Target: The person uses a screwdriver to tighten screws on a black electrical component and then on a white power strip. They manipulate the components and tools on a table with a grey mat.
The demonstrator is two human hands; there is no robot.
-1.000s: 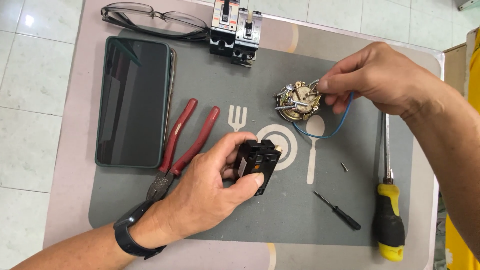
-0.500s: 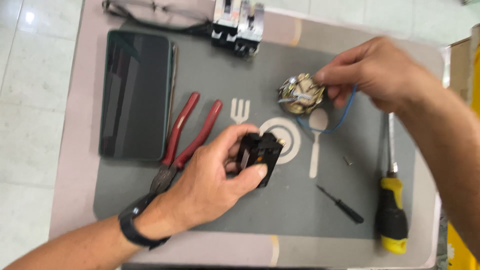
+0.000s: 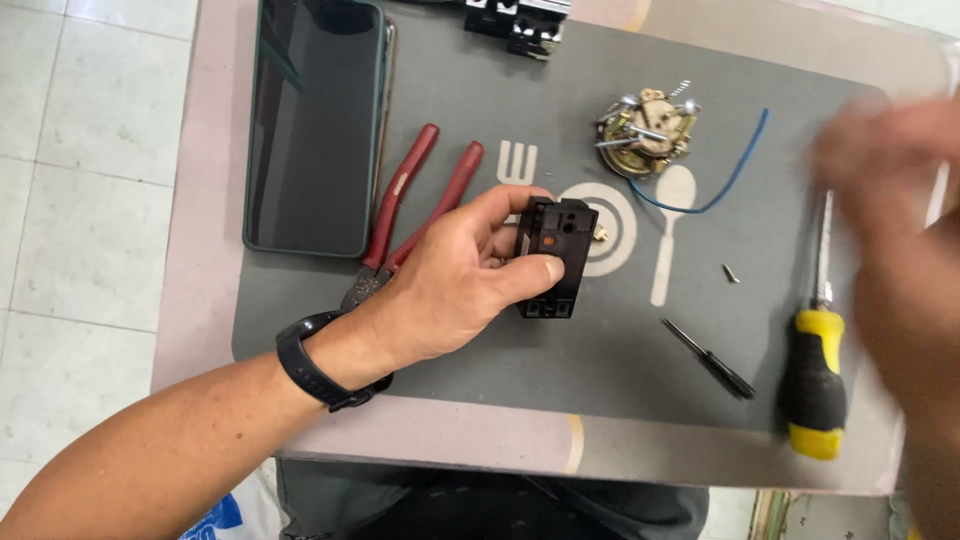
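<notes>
**Left hand clamps the black block; right hand is blurred near the screwdriver**

Now your left hand (image 3: 450,285) is closed around a small black switch block (image 3: 553,256), with the thumb lying over its front face and the fingers behind it. So this grip is clamped on the block, and the block is held just above the middle of the grey mat (image 3: 560,370) that covers the surface. Its long axis runs almost away from you, slightly tilted, with the terminal openings at the near end.

Your right hand (image 3: 900,230) is at the right edge of the view and is much blurred. I cannot tell if its fingers are apart or together, and I see nothing in it. It is over the shaft of the yellow-handled screwdriver (image 3: 815,390), which lies with its handle towards you.

The round metal part (image 3: 645,132) with springs and a blue wire (image 3: 725,185) lies on the mat beyond the block and to its right, well apart from both hands. From the block it lies up and to the right, so the right hand is the nearer one to it.

Between the block and the big screwdriver lie a thin black screwdriver (image 3: 710,358) and a small screw (image 3: 731,273). Left of your hand are the red-handled pliers (image 3: 415,215) and a dark phone (image 3: 315,125).
</notes>
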